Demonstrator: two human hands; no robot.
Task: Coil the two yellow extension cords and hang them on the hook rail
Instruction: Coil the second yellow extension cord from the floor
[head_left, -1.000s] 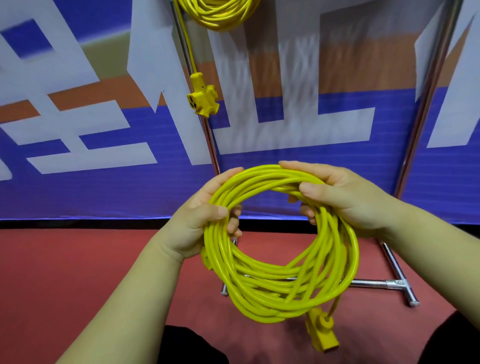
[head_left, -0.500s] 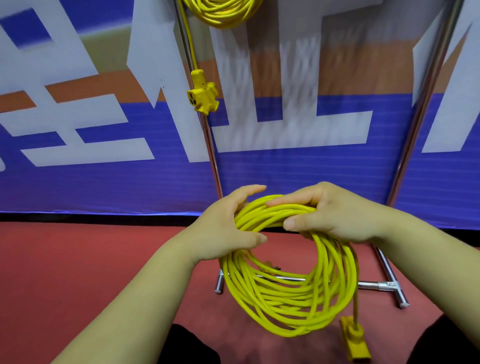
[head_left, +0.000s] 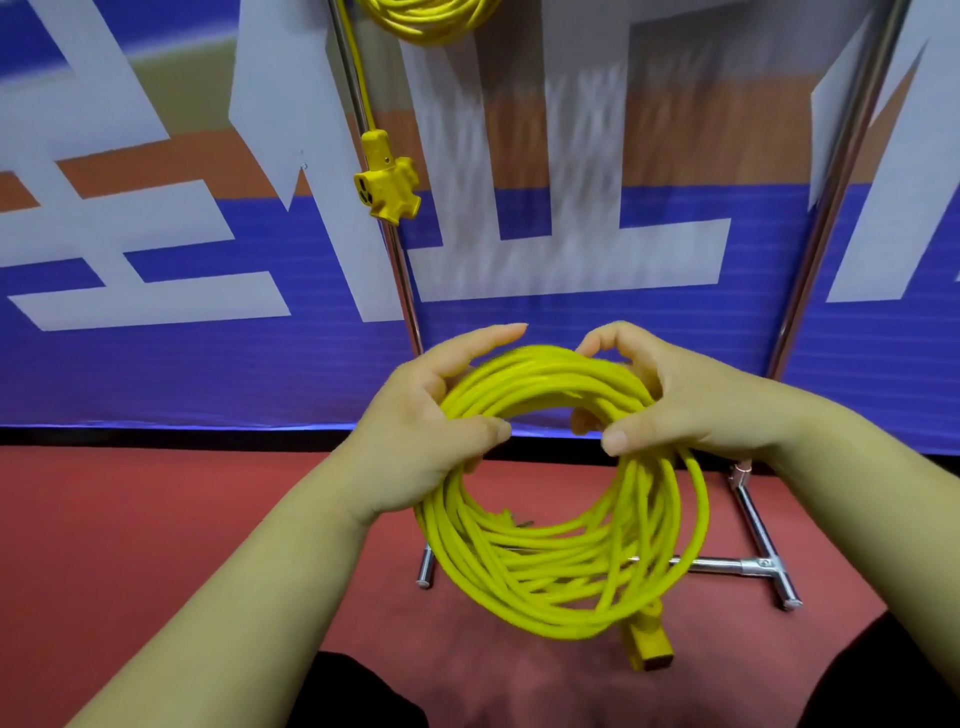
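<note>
Left hand and right hand both grip the coiled cord at its top; loose loops sagging below them may spill apart if either grip slackens.

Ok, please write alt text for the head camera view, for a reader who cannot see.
A person's left hand and right hand grip the top of a coiled yellow extension cord above a red floor. Behind, a second yellow coil hangs by a chrome pole, its multi-outlet socket dangling.
</note>
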